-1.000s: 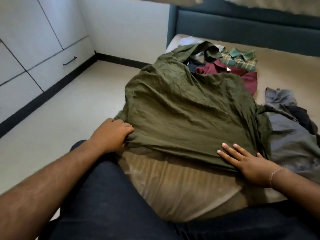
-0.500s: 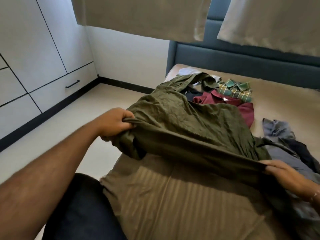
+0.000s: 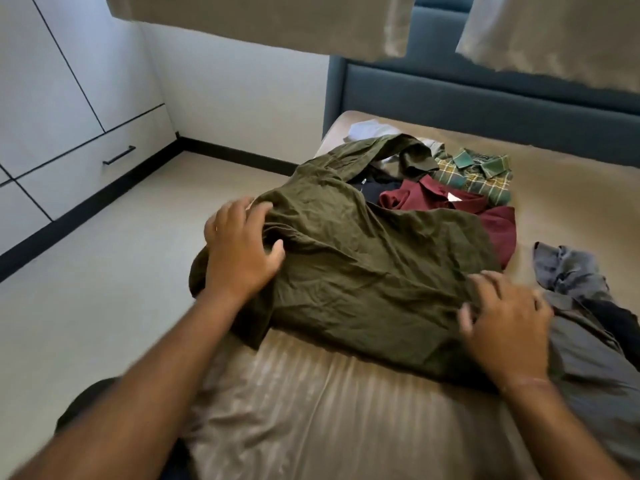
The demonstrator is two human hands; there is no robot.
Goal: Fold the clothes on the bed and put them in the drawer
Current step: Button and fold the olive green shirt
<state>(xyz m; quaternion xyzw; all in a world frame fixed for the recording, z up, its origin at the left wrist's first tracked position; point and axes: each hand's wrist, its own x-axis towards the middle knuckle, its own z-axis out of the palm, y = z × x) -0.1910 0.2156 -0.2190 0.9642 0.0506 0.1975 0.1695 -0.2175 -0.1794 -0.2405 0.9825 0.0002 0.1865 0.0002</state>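
Note:
A crumpled olive-green garment (image 3: 367, 271) lies spread over the near left part of the bed (image 3: 311, 410), its lower part doubled over. My left hand (image 3: 242, 251) rests on its left edge with fingers spread. On the garment's right edge lies my right hand (image 3: 505, 320), fingers spread and slightly blurred. Beyond the garment lie a maroon shirt (image 3: 485, 216), a green plaid shirt (image 3: 478, 174) and a dark item (image 3: 377, 185). Grey clothes (image 3: 581, 341) lie at the right. A closed drawer with a black handle (image 3: 119, 155) is in the white wardrobe at the left.
Light floor (image 3: 104, 289) runs between the bed's left side and the wardrobe. A blue padded headboard (image 3: 485, 88) stands at the far end of the bed. Pale cloth (image 3: 277, 22) hangs across the top of the view. A white item (image 3: 367, 129) lies at the bed's far corner.
Both hands lifted the garment's near edge, carried it away from me and laid it down. They have let go of the cloth and lie spread on it.

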